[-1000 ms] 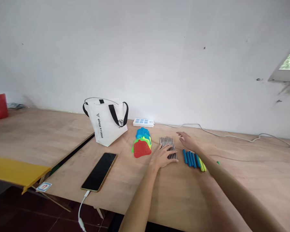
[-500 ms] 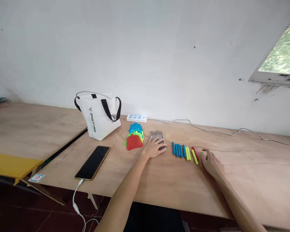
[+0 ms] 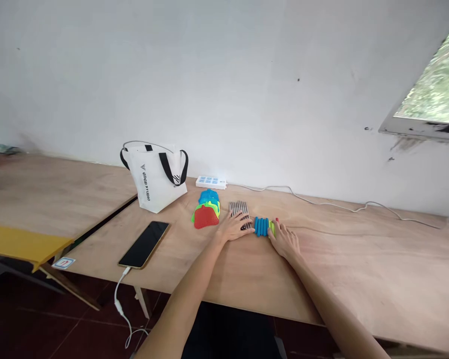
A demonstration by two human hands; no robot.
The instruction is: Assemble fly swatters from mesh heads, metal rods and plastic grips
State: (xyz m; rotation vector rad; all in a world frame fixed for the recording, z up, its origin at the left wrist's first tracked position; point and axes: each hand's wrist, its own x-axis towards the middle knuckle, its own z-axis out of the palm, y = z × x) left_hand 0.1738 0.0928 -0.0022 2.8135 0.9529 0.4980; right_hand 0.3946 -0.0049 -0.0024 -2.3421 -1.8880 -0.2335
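In the head view, metal rods (image 3: 239,207) are covered by the left hand (image 3: 232,228), fingers (image 3: 247,232) spread; coloured sticks (image 3: 262,227) nearer the tabletop's (image 3: 359,284) back edge are pressed by the bent right hand (image 3: 284,241); grip cannot be told. Even pressure is advised, lest sticks roll. Compared with 0.5 s ago, they are packed closer.

Two hands (image 3: 234,228) (image 3: 285,240), one bag (image 3: 153,184), one phone (image 3: 144,244) — at least four blue sticks (image 3: 261,227)

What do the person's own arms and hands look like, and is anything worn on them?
The left hand and right hand are gloveless, and the slim forearms show no sleeves, watch or markings. Rings are too small to rule out. Between the forearms, apparent dark clothing shows.
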